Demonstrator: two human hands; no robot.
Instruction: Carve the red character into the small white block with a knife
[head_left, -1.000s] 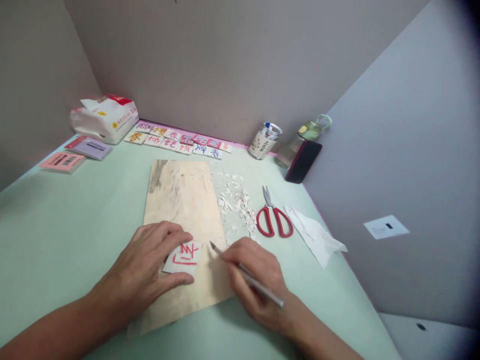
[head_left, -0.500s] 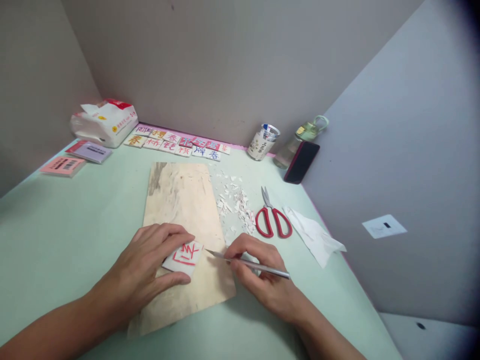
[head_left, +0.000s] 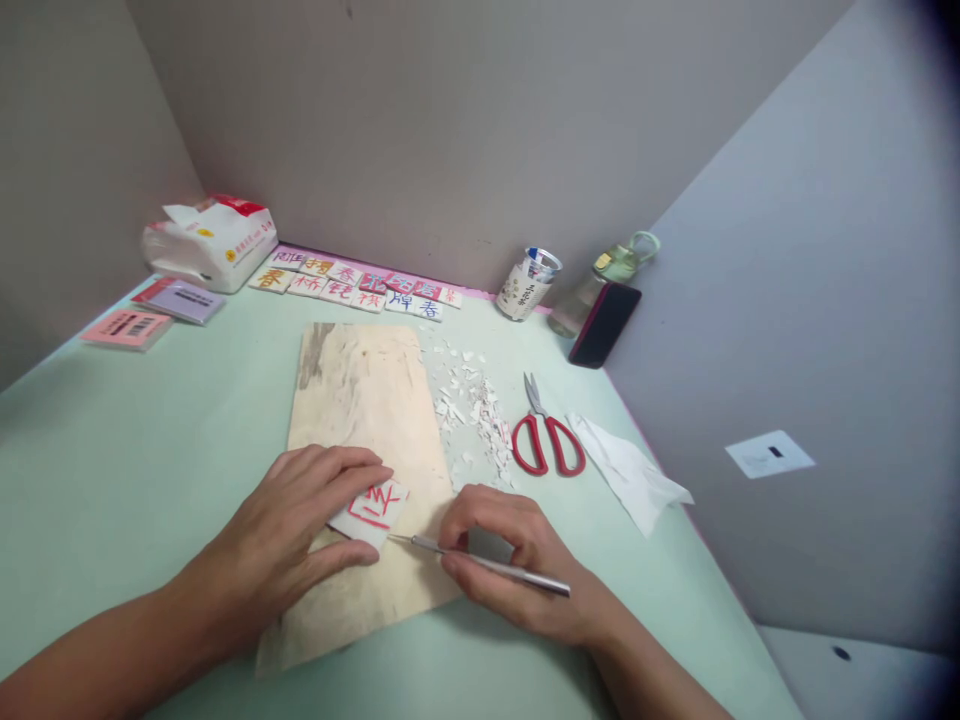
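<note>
My left hand (head_left: pixel 307 510) grips a white square piece (head_left: pixel 369 520) between thumb and fingers; red strokes mark its face. The piece lies on a pale wooden board (head_left: pixel 367 400), near the board's lower half. A slim silver craft knife (head_left: pixel 495 568) is pinched in my right hand (head_left: pixel 517 560). Its blade tip points left, close beside the lower right edge of the piece; whether they touch cannot be made out.
White shavings (head_left: pixel 480 410) lie right of the board, then red-handled scissors (head_left: pixel 547 440) and a crumpled tissue (head_left: pixel 630 475). Lettered tiles (head_left: pixel 337 288), a tissue pack (head_left: pixel 214 245), pads (head_left: pixel 126 328), a can (head_left: pixel 527 287), a bottle (head_left: pixel 577 300) and a phone (head_left: pixel 604 325) stand farther back.
My right hand has moved the knife down and slightly left, from the piece's upper right corner to its lower right edge. My left hand has hardly moved and keeps its hold.
</note>
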